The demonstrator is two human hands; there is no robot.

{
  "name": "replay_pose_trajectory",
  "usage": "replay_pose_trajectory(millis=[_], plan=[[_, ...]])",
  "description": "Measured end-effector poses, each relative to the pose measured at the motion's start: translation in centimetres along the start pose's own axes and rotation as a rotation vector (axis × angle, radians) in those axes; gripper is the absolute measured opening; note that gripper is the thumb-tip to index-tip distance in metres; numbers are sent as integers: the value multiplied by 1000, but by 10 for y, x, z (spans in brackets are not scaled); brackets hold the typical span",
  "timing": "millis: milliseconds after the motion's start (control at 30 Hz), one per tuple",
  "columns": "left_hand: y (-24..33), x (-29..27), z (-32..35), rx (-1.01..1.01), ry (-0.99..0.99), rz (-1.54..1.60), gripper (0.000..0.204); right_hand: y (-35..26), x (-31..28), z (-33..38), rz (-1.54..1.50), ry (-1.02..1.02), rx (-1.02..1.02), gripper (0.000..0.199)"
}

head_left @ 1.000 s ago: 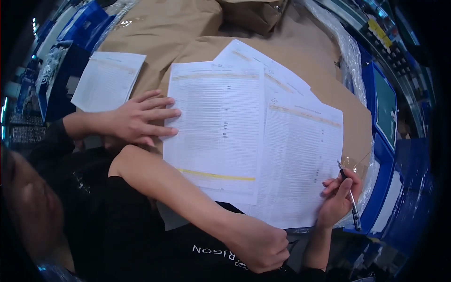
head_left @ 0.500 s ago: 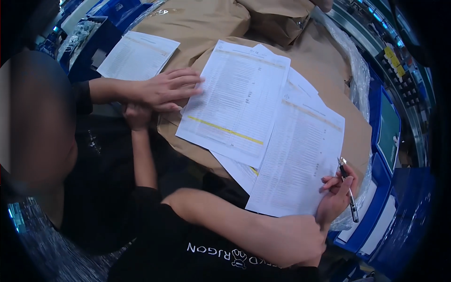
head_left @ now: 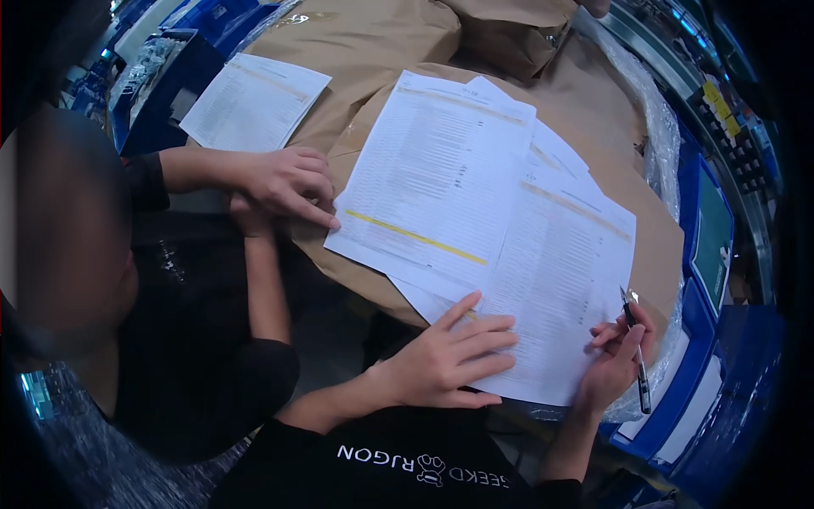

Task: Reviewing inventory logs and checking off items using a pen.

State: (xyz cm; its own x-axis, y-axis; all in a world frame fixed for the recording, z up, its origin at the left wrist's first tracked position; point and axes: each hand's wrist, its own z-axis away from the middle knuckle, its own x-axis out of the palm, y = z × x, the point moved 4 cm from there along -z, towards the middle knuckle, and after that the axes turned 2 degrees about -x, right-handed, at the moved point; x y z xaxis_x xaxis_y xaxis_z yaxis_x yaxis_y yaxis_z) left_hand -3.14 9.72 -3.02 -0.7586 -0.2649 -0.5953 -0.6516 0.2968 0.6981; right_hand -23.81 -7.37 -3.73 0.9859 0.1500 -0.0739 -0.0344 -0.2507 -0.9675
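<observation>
My left hand (head_left: 445,360) lies open, its fingers spread over the lower left edge of a printed paper sheet (head_left: 551,280). A pen (head_left: 642,373) with a clear barrel and dark grip is held in my right hand (head_left: 617,360), by that sheet's lower right edge. The pen's tip points up and away from me, apart from the paper. Partly overlapping this sheet on its left is another printed sheet (head_left: 424,170) with a yellow highlighted line. More sheets show beneath the two. A co-worker's hand (head_left: 297,182) touches the left sheet's edge with an extended finger.
The papers rest on large brown paper-wrapped bundles (head_left: 365,42). Another folded printed sheet (head_left: 254,102) lies at the far left. Blue bins (head_left: 699,331) and clear plastic wrap (head_left: 657,153) line the right side. A co-worker in black (head_left: 186,339) is close on my left.
My left hand has moved from beside my right wrist onto the sheet. The co-worker's hand has drawn back from flat, stretched fingers to one finger on the left sheet's edge.
</observation>
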Motion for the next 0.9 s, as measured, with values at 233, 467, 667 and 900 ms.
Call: replay_pose_trajectory(millis=[233,467,667,900], plan=[[-3,12,11,7,-102,-87,49,-3,2,0,14,38,-1,40],[-2,11,9,-4,-90,-49,50,-4,1,1,12,24,-10,40],[4,9,7,60,-35,-2,36,-9,-2,1,-10,42,-20,41],[1,17,-3,57,-47,-24,22,-14,-34,12,26,20,35,39]])
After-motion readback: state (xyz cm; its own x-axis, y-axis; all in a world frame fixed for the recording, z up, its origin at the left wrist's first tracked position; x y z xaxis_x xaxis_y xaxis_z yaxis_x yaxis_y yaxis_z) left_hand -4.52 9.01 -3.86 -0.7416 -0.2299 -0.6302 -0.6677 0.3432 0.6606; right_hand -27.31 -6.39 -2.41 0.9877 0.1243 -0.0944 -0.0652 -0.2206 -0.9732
